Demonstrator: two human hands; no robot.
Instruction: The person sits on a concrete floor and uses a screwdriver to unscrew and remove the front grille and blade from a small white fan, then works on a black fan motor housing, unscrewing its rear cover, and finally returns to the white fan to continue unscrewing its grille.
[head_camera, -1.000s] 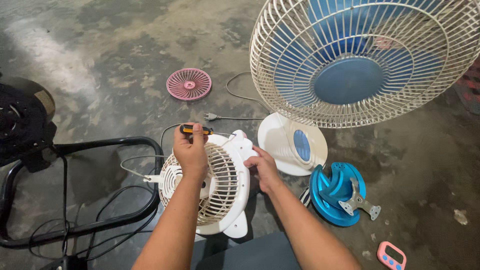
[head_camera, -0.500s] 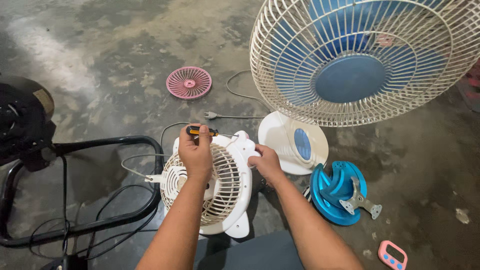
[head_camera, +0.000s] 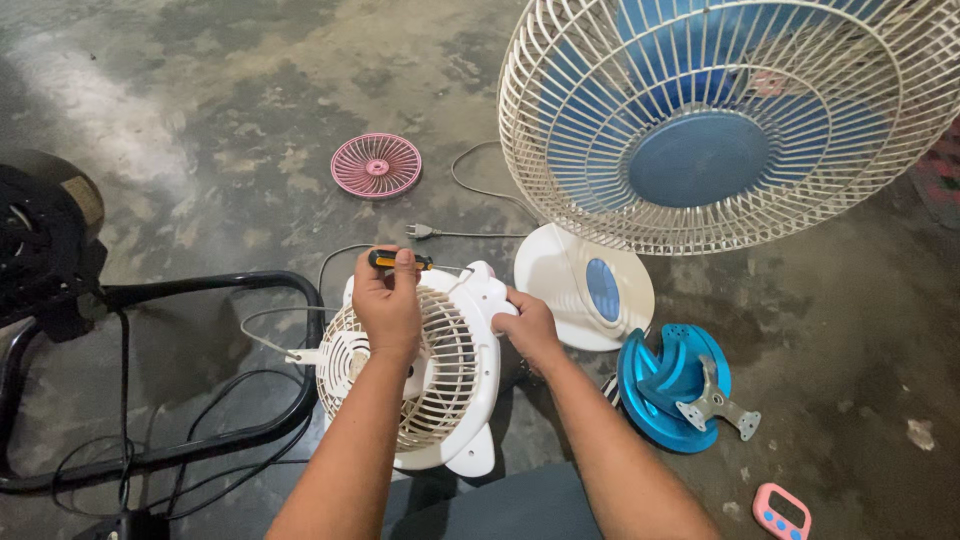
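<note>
At centre, the left hand grips one screwdriver atop one small white fan, while the right hand clasps its rim at 3 o'clock. One large fan stands at 1 o'clock, one pink grille at 11.

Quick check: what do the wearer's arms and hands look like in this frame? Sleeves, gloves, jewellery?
Both forearms are bare right to the bottom edge of the picture, so no sleeves show. The left hand and right hand are ungloved. No watch, bracelet or ring is visible on either wrist or on the fingers that show. No markings, tape or cables on the arms. Nails look short and unpainted.
</note>
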